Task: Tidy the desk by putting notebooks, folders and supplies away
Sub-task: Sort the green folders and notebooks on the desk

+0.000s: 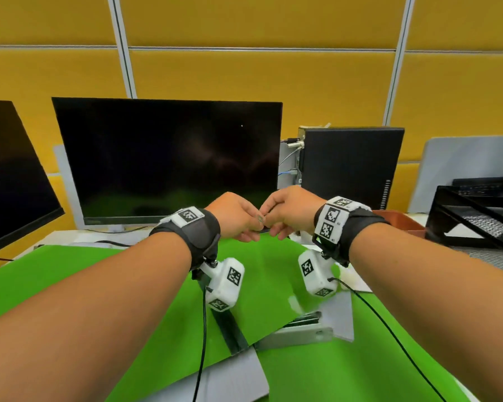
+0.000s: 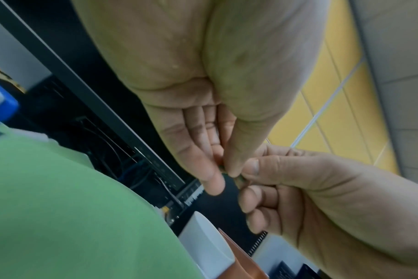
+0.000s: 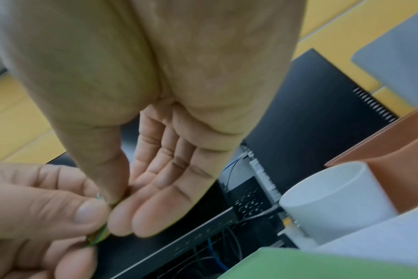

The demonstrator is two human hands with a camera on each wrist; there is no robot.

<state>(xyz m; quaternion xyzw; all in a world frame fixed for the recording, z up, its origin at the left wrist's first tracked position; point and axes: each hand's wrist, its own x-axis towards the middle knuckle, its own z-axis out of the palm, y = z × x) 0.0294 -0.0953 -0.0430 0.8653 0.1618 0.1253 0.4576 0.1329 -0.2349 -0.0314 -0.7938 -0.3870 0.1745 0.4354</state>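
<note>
Head cam: left hand and right hand meet fingertip to fingertip above the far edge of the bright green desk mat, in front of the dark flat monitor. Both pinch one small flat greenish item between them; too small to ID. Second dark monitor at far left, black PC tower to the right, black wire-mesh tray rack further right, brown rectangular box just beside the rack. Grey folders lie on the mat below the wrists, one near the front edge, one more to the right, w/ a grey stapler-like tool between them.

Left wrist cam: left thumb + fingers run long, tips closed together on the small item, which is barely visible here. Right hand comes in from the right, thumb on top, other fingers curled under, also clamped at the same spot. Green mat lower left, white cylindrical cup and brown box edge at the bottom.

Right wrist cam: right thumb and forefinger tips press onto the item, remaining fingers straight and side by side. Left thumb and curled fingers grip the thin green-yellow edge of the item from the left. White cup touching the brown box at right; PC tower behind. Item is held in the air, off the mat.
</note>
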